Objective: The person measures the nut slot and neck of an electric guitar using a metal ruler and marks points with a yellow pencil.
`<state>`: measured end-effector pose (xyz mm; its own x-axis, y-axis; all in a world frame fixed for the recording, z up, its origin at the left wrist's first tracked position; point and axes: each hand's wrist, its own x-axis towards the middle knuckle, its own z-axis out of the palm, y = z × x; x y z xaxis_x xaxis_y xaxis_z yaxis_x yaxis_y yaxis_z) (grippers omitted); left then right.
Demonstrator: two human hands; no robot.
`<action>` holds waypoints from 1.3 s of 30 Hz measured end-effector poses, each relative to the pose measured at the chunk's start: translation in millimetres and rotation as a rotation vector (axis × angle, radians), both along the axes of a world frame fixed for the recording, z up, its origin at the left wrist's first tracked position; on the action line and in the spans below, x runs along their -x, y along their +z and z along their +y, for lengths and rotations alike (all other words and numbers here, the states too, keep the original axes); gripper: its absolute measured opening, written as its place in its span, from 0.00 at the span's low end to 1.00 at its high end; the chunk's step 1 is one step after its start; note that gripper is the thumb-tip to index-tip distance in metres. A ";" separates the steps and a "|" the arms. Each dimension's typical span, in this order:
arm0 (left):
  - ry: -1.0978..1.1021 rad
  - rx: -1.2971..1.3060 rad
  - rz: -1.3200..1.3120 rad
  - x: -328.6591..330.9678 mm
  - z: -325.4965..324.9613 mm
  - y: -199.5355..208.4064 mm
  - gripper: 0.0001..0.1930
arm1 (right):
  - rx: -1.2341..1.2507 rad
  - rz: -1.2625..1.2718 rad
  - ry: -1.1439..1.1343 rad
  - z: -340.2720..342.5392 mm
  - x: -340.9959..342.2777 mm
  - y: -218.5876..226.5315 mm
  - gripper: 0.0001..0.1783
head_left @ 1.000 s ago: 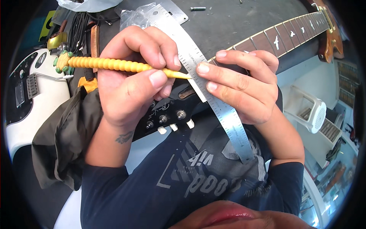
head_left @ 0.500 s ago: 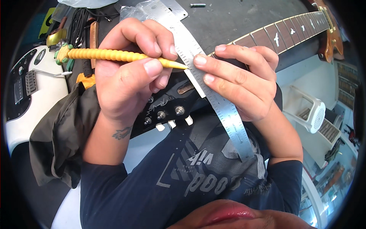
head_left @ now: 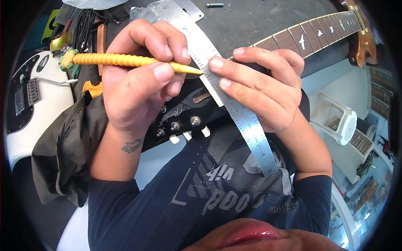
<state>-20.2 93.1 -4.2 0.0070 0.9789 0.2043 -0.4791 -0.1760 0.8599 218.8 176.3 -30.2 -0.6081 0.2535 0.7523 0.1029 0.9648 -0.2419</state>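
Observation:
My left hand (head_left: pixel 136 79) pinches a yellow pen (head_left: pixel 121 60) with a ribbed barrel and a green figure on its end. Its tip touches or nearly touches the edge of a long steel ruler (head_left: pixel 250 130), beside the end of a white nut strip (head_left: pixel 212 90). The ruler slants across the guitar neck, and the fingertips of my right hand (head_left: pixel 266 85) press on it; that thumb is hidden. Beneath lies a black guitar headstock (head_left: pixel 188 111) with metal tuner posts and white buttons. Its dark fretboard (head_left: pixel 289 45) with bird-shaped inlays runs off to the upper right.
A white electric guitar (head_left: pixel 54 96) lies at the left, next to a dark cloth (head_left: pixel 71 142). Cables (head_left: pixel 83 31), tools and a plastic bag fill the far left. A small bolt (head_left: pixel 215 5) rests on the dark bench top. A white stool (head_left: pixel 339 121) stands at the right.
Both hands, the pen and the nut area have shifted slightly to the left in view. The pen tip remains at the ruler's edge and the grip is unchanged.

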 end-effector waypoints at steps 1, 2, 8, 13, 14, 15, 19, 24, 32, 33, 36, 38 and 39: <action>0.000 0.006 -0.008 0.1 0.1 0.1 0.08 | -0.013 -0.002 0.000 0.1 -0.1 0.0 0.11; -0.001 -0.001 -0.002 0.6 0.2 -0.1 0.08 | -0.015 0.000 0.000 -0.2 0.8 -0.5 0.11; -0.010 -0.002 -0.005 2.3 0.1 -0.5 0.08 | -0.014 0.017 -0.001 -0.6 2.6 -1.7 0.10; -0.006 -0.010 -0.017 2.1 0.2 -2.1 0.08 | -0.020 0.009 0.002 -0.2 2.7 -2.9 0.10; -0.004 -0.011 -0.017 2.2 0.1 -2.3 0.08 | -0.013 0.015 0.002 -0.2 3.1 -3.3 0.10; -0.003 -0.007 -0.019 2.2 -0.1 -2.2 0.08 | -0.007 0.021 0.003 -0.4 3.5 -3.4 0.10; -0.033 0.017 0.027 4.1 -1.4 -0.5 0.09 | -0.014 0.011 0.006 -0.2 4.2 -1.7 0.10; 0.013 0.033 -0.038 4.3 -3.3 1.0 0.08 | -0.007 0.032 -0.016 -1.9 9.4 0.5 0.08; 0.017 0.071 -0.017 4.5 -5.2 1.9 0.09 | 0.001 0.029 -0.035 -4.0 11.5 2.4 0.05; 0.036 0.079 -0.046 3.8 -5.1 1.8 0.08 | 0.001 0.022 -0.040 -4.0 11.2 2.6 0.05; 0.059 0.090 -0.069 2.6 -4.5 1.7 0.08 | 0.010 0.005 -0.038 -4.1 10.2 3.4 0.04; 0.064 0.093 -0.062 2.0 -4.5 1.6 0.08 | 0.013 0.008 -0.042 -4.8 9.3 3.9 0.04; 0.069 0.096 -0.053 1.9 -4.8 1.8 0.08 | 0.019 0.000 -0.052 -5.2 9.0 4.4 0.04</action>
<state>-22.1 88.3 -2.4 -0.0698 0.9917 0.1080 -0.5142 -0.1285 0.8480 209.8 171.1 -25.8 -0.5939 0.2992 0.7468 0.1533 0.9533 -0.2601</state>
